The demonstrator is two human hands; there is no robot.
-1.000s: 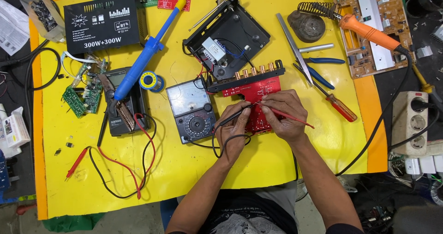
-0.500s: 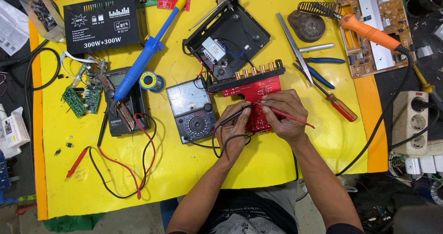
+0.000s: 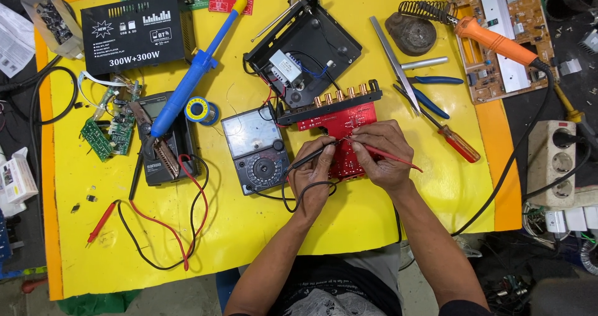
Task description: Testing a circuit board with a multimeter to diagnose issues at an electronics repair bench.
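L hand point(image 3: 313, 169) pinching black probe point(image 3: 306, 158), R hand point(image 3: 381, 155) pinching red probe point(image 3: 387, 154); fingers clamped on both. Tips meeting on red board point(image 3: 339, 124), centre of mat point(image 3: 386, 222), beside meter point(image 3: 256, 149). Judgement: keeping tips steady, not bridging adjacent pads, glancing at needle.

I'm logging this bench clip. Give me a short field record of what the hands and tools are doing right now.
left hand: holds black probe to the red board
right hand: holds red probe to the same board
meter: analog, left of the board, on the yellow mat
blue solder sucker: lies across a second meter
orange soldering iron: upper right, untouched
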